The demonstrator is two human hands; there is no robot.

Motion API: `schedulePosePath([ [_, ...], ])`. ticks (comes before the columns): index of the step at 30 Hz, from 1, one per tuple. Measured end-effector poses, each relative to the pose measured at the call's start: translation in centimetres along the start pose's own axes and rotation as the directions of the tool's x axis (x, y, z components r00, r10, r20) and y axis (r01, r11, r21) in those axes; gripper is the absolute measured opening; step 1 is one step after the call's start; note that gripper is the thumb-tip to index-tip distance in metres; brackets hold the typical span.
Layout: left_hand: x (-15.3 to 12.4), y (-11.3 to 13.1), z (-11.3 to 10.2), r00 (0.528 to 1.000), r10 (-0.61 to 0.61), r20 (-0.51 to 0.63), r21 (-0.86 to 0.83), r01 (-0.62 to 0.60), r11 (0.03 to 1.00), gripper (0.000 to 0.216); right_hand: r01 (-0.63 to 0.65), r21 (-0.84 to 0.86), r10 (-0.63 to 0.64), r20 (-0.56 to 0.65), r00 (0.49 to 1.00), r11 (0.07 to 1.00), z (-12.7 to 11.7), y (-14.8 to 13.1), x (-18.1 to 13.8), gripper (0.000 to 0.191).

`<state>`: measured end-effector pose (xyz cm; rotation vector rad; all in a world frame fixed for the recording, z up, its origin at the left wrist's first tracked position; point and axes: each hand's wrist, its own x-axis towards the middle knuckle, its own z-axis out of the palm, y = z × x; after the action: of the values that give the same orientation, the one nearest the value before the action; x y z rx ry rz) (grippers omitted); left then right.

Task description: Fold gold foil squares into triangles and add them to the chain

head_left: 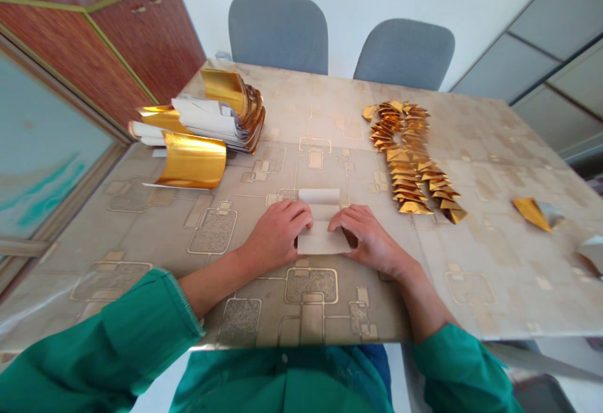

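Left hand (282,231) and right hand (370,237) pinch opposite sides of white paper (320,240) (creased crosswise) over bench (490,181); folded gold pieces (406,177) sit right.

Small rectangular sheet of white paper (321,232), white face up, crease lines running crosswise, far end curled, near edge straight; gripped at both sides, at near part of beige patterned tabletop (351,171).

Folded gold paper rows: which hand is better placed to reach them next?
Likely the right hand: at the right edge of the white rectangular paper, it is nearer the folded gold paper rows than the left hand.
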<state>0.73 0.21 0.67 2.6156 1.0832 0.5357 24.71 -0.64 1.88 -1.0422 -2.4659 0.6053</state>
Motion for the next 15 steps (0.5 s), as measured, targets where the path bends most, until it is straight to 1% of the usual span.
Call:
schedulePosePath([
  [4,-0.01,-0.2,0.14,1.0,-0.011,-0.008,-0.028,0.011,1.0,0.019,0.004,0.018,-0.002,-0.081,0.997,1.0,0.03,0.03,0.05,0.037],
  [7,-0.03,-0.3,0.22,1.0,-0.018,-0.018,-0.056,0.017,0.998,0.017,0.016,0.016,-0.014,-0.116,0.993,1.0,0.13,0.16,0.05,0.035],
  [11,-0.02,-0.3,0.26,0.999,-0.021,-0.039,-0.085,0.017,0.996,0.017,0.022,0.008,-0.021,-0.131,0.991,1.0,0.2,0.3,0.04,0.03],
  [15,-0.01,-0.21,0.25,0.998,-0.027,-0.055,-0.097,0.021,0.995,0.02,0.023,0.014,-0.021,-0.12,0.993,1.0,0.08,0.21,-0.01,0.028],
])
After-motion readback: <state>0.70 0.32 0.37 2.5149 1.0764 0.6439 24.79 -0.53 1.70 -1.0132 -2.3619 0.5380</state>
